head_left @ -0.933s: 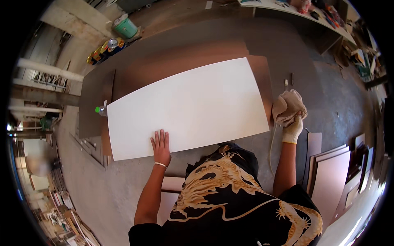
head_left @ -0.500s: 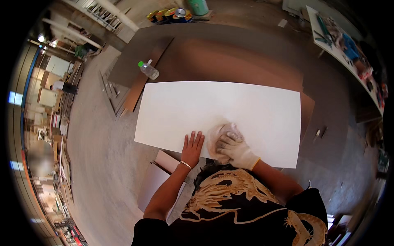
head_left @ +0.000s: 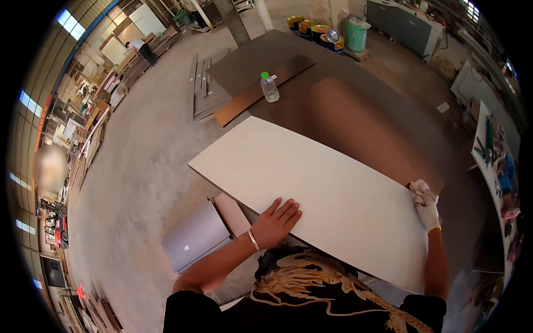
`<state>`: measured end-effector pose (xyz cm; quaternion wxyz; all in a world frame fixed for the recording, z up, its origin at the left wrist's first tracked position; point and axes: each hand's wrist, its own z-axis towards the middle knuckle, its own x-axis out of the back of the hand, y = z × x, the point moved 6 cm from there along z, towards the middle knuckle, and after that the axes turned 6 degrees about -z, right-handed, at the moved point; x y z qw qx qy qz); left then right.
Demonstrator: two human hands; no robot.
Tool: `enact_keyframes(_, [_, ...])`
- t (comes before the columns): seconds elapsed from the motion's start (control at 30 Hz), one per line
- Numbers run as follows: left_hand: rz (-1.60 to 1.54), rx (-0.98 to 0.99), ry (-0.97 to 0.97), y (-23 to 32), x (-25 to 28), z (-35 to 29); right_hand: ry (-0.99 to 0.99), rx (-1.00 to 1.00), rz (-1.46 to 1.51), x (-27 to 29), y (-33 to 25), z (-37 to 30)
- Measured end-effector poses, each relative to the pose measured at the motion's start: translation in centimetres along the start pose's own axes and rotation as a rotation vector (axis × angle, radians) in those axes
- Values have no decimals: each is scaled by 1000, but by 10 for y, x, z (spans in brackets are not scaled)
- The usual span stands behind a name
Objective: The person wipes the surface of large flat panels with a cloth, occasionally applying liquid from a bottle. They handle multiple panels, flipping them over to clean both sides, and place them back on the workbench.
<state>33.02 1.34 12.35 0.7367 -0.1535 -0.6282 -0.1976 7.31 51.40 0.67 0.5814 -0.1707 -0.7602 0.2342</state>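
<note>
A large white rectangular board lies flat before me, one long edge close to my body. My left hand, bare and with a band at the wrist, rests on the near part of the board, fingers spread and flat. At the board's right end, my gloved right hand grips a crumpled pale rag against the edge. Past the far edge, a clear bottle with a green cap stands on a brown strip of board.
A brown-topped worktable extends beyond the board. Several cans and a green bucket stand behind it. Grey-purple panels lean below left. At right is a cluttered bench. Far off, a person bends over stacked boards.
My right hand has moved with the rag from the board's near middle to its right end. My left hand stays on the board. The whole view has turned, so the board appears slanted.
</note>
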Motion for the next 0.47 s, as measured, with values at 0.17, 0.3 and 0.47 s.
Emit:
enact_keyframes(0.17, [-52,-23,186,-9,64,24,-164,75,-187,51,-81,-27])
enact_keyframes(0.3, [-164,-54,316,-21,99,52,-354,165,560,142,-38,-58])
enact_keyframes(0.47, [-225,1,286,-51,127,101,-268,375,1239,163,70,-74])
